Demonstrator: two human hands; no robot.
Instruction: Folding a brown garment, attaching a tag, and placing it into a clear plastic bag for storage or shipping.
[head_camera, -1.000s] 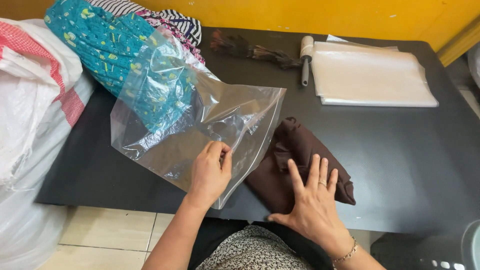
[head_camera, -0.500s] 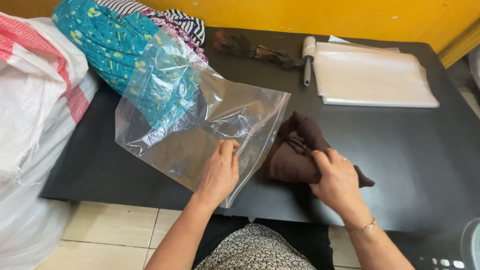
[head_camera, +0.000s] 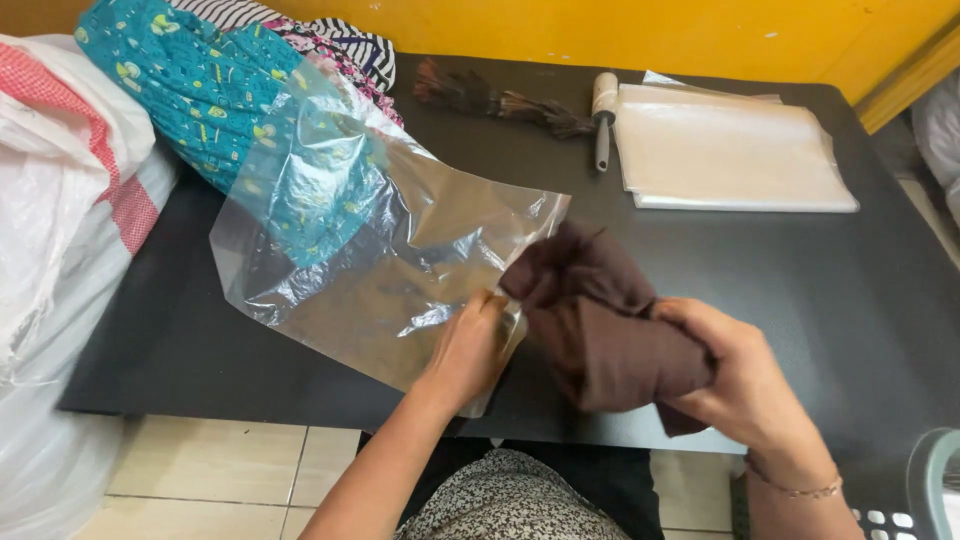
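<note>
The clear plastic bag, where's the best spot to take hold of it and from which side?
Take the clear plastic bag at its open edge, coming from the near side where the left hand already pinches it. The rest lies limp and flat on the black table, offering no firm grip.

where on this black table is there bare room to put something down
The widest bare stretch of the black table lies right of the brown folded cloth, below the stack of clear plastic sheets. A narrower strip runs along the front-left edge, below the clear plastic bag. The left back corner is crowded with the teal patterned fabric; the brush and roller fill the back middle.
</note>
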